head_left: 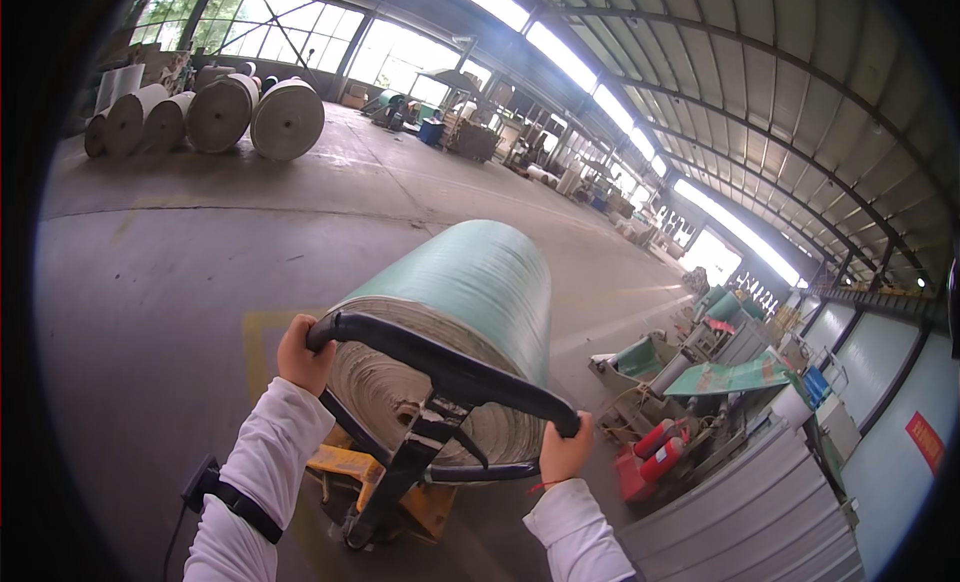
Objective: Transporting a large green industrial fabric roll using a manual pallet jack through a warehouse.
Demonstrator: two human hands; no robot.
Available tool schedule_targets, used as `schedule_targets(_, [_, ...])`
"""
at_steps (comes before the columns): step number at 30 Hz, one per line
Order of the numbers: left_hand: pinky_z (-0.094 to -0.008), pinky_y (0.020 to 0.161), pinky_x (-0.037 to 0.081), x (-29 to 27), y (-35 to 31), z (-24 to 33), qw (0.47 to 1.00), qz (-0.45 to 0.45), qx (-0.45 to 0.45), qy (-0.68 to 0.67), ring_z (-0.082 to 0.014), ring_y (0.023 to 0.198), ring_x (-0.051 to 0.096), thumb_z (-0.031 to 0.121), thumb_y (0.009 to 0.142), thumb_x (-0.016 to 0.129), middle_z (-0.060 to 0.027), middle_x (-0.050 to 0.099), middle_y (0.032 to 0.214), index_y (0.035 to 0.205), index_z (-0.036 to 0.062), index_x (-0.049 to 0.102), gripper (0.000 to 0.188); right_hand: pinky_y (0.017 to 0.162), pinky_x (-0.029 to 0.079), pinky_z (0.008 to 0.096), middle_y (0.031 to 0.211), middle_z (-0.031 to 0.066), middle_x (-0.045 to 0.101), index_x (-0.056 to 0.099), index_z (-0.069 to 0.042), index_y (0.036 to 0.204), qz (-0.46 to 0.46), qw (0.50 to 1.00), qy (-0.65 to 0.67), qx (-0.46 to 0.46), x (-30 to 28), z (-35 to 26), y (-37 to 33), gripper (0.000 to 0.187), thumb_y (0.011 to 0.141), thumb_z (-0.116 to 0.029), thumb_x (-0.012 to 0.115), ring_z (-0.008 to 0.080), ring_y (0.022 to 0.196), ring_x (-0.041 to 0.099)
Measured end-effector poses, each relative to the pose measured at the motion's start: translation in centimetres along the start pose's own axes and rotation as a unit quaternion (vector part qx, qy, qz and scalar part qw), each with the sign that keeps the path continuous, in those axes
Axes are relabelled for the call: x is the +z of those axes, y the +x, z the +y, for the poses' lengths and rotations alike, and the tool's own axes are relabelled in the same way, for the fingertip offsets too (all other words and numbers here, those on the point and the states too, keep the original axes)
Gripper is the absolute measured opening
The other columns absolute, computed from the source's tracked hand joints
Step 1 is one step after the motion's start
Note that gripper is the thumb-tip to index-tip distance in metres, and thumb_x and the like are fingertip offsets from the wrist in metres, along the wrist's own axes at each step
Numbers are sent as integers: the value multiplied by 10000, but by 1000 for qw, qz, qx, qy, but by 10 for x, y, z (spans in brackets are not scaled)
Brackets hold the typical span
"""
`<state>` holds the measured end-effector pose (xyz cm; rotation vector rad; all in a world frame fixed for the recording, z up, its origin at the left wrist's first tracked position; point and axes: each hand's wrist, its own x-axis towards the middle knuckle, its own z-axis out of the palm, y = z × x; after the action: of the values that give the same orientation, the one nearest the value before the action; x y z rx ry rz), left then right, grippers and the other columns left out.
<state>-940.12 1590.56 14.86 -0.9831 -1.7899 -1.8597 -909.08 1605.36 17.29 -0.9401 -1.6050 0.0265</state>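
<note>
My left hand (305, 355) is wrapped round the upper left end of a black pallet jack handle (440, 358). At the handle's right end my right hand (565, 449) grips it too, fingers closed. Below, the yellow pallet jack (345, 467) shows its body and a small wheel on the floor. A large roll of pale green sheet (480, 267) lies on its side beyond the handle, apparently on the jack. Its layered end faces me, partly covered by the handle; the forks beneath it are hidden.
Several big rolls (288, 120) stand at the far left. Red fire extinguishers (662, 452) and a machine with green sheet (725, 376) are at the right, beside a grey corrugated panel (745, 522). Yellow floor lines (255, 347) run left of the jack. Stacked goods (470, 140) lie farther back.
</note>
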Motion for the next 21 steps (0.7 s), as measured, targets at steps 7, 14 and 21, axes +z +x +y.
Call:
schedule_targets(7, [-293, 539, 386, 105, 62, -79, 999, 15, 13, -50, -218, 550, 456, 10, 613, 578, -93, 463, 620, 769, 54, 453, 205, 615, 417, 397, 728, 152, 551, 502, -45, 777, -8, 999, -3, 39, 86, 31, 59, 191, 651, -136, 614, 340, 704, 538])
schedule_targets(14, [-275, 529, 377, 195, 126, -142, 1000, 13, 1, -27, -177, 541, 437, -13, 615, 546, -66, 448, 607, 755, 61, 444, 188, 613, 432, 400, 741, 125, 566, 515, -70, 772, -45, 998, -35, 31, 189, 68, 112, 177, 654, -157, 615, 323, 707, 550])
schedule_targets(21, [-304, 544, 393, 303, 196, -168, 999, 11, 22, -44, -237, 561, 474, 7, 610, 588, -98, 480, 636, 775, 57, 460, 215, 630, 418, 381, 730, 144, 527, 475, -29, 814, -3, 999, -37, 21, 294, 122, 182, 257, 614, -83, 627, 333, 701, 534])
